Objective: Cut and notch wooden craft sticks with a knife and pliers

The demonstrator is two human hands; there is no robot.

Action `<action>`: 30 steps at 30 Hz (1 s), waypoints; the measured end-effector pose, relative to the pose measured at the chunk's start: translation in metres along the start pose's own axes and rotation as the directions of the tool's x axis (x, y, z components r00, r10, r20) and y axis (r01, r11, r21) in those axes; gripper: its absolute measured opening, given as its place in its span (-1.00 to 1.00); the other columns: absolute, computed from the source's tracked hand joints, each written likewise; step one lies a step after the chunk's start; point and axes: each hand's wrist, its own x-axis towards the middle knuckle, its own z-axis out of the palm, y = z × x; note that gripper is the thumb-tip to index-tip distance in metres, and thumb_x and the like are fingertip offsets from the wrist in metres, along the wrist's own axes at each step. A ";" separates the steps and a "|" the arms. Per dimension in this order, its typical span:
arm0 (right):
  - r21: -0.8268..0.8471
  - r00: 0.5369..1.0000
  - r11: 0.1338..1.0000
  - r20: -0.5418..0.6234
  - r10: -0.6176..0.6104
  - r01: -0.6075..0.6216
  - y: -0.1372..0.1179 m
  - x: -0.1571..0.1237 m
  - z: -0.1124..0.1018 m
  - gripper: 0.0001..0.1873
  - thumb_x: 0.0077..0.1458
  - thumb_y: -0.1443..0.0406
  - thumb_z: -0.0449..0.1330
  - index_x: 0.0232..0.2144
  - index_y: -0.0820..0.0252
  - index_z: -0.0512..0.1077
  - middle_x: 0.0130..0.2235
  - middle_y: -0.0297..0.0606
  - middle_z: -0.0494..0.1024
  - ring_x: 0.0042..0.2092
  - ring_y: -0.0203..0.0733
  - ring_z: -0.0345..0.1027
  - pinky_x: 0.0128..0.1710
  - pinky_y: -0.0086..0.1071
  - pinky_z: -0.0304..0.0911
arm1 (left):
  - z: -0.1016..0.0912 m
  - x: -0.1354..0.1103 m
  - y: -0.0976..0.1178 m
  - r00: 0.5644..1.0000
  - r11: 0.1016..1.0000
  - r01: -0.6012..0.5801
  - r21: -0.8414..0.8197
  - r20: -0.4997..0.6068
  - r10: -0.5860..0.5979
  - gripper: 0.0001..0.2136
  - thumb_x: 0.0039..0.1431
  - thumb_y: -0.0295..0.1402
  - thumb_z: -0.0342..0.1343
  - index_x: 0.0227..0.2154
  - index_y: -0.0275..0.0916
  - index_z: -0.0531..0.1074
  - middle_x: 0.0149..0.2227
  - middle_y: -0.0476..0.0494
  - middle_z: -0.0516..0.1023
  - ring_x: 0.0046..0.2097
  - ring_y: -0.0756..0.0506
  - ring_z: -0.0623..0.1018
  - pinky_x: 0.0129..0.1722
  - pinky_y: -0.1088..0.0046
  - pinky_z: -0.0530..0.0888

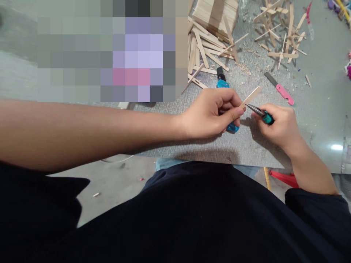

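Observation:
My left hand (212, 113) is closed in a pinch on a flat wooden stick (252, 95) that points up and to the right. My right hand (279, 126) is wrapped around a tool with a teal handle (268, 118); its thin metal tip touches the stick near my left thumb. Both hands hover just above a grey mat (208, 146). A blue glue gun (223, 84) lies on the mat, partly hidden behind my left hand.
Loose wooden sticks (204, 51) and a stacked bundle (216, 14) lie at the back of the mat. A glued stick structure (282, 33) stands at the back right. A pink-handled knife (282, 91) lies right of my hands. A blurred patch covers the upper left.

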 end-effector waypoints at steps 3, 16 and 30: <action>-0.037 0.997 0.998 -0.044 -0.061 0.059 0.006 0.003 0.003 -0.82 0.46 0.13 0.27 -0.19 0.03 0.60 -0.32 -0.25 0.72 -0.30 -0.05 0.59 -0.26 -0.18 0.31 | 0.000 0.000 -0.001 1.000 1.000 0.012 -0.007 -0.007 -0.013 -0.79 0.49 -0.32 0.40 -0.25 -0.15 0.49 -0.39 -0.05 0.74 -0.59 0.05 0.53 -0.63 0.55 0.47; -0.218 0.968 0.963 -0.158 -0.194 0.157 0.021 0.009 0.004 -0.81 0.34 0.29 0.22 -0.04 -0.02 0.58 -0.13 -0.14 0.74 -0.08 0.14 0.64 -0.03 0.03 0.49 | -0.004 0.006 0.000 0.981 0.975 0.113 -0.189 0.179 -0.079 -0.68 0.39 -0.13 0.55 -0.25 -0.20 0.57 -0.42 -0.09 0.76 -0.66 0.10 0.41 -0.69 0.59 0.39; -0.286 0.970 0.949 -0.160 -0.182 0.131 0.022 0.010 0.004 -0.81 0.43 0.32 0.12 -0.04 -0.02 0.50 -0.11 -0.17 0.62 0.00 0.09 0.53 0.14 0.07 0.37 | -0.004 0.011 0.001 0.966 0.971 0.135 -0.198 0.243 -0.085 -0.55 0.33 0.02 0.58 -0.30 -0.24 0.55 -0.44 -0.14 0.76 -0.66 0.11 0.35 -0.68 0.60 0.33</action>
